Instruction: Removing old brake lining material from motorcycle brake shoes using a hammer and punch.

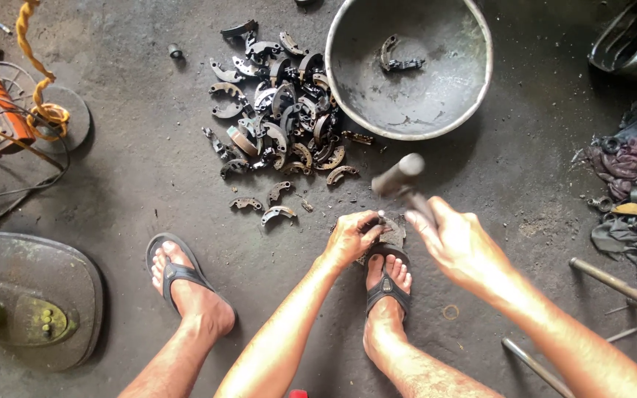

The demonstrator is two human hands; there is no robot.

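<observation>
1. The hammer (405, 184) runs on a slant: its long axis goes from the handle in our right hand (457, 243) up and to the left, with the dark, blunt head at the far end, raised above the floor (149, 162). The head is blurred.
2. Our right hand is wrapped shut around the hammer handle, fingers curled over it.
3. Our left hand (352, 237) presses down on a small curved metal part (391, 230) lying on the floor just in front of our right foot's toes (390, 267); the fingers pinch its edge, and most of the part is hidden under them.
4. The part looks dark, worn and grimy, with a rough grey face.
5. Beyond the hands lies a pile of similar curved metal pieces (282, 110), half-moon shaped, some rusty brown, some blackened, some dull silver.
6. To the right of the pile stands a big round metal bowl (348, 81), dented and stained, with one curved piece (398, 59) inside.
7. The floor is rough grey concrete, oily and gritty. We wear dark flip-flops (175, 271).
</observation>
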